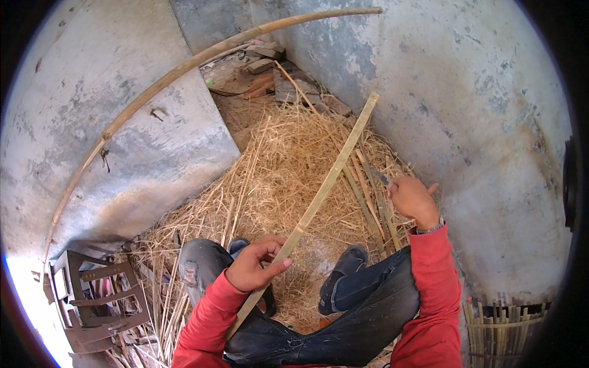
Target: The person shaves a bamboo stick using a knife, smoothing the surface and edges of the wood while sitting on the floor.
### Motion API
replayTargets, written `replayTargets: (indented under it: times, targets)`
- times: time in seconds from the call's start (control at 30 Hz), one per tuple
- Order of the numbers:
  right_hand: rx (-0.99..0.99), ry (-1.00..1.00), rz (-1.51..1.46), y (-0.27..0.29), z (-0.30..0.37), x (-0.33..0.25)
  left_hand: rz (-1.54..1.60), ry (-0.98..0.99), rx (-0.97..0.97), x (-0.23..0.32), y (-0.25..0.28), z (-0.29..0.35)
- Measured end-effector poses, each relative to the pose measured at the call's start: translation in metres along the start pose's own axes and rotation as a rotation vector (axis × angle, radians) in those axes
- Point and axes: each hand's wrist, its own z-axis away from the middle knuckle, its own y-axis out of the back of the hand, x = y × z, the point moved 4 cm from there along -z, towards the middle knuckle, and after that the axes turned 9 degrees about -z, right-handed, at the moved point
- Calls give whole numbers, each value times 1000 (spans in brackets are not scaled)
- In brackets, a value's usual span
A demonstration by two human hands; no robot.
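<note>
A long, flat bamboo strip (331,178) slants up from my lap toward the wall corner. My left hand (256,264) grips it above my left thigh, with the thumb across its face and its lower end along my forearm. Off to the right, my right hand (414,199) is closed around what looks like a knife; a short grey blade (381,178) points up and left from the fist, and the handle is hidden. The blade is apart from the held strip. Several loose bamboo strips (368,199) lie beneath it on the shavings.
A heap of bamboo shavings (288,147) spreads between my feet and the corner. A bent bamboo pole (178,72) arches along the left wall. Bricks (262,65) lie at the back, a brown broken frame (101,300) at lower left, and a slatted bamboo piece (506,328) at lower right.
</note>
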Motion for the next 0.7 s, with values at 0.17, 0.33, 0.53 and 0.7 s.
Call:
replayTargets:
  times: [0.17, 0.33, 0.53, 0.7]
  targets:
    - [514, 26, -247, 29, -3, 1, -148, -145, -24, 8, -3, -4]
    - [879, 367, -523, 53, 23, -26, -129, -145, -26, 11, -1, -3]
    - [572, 501, -903, 24, 15, -49, -121, -152, -49, 17, -3, -5]
    - [261, 541, -920, 5, 15, -56, -108, -126, -63, 13, -3, -6]
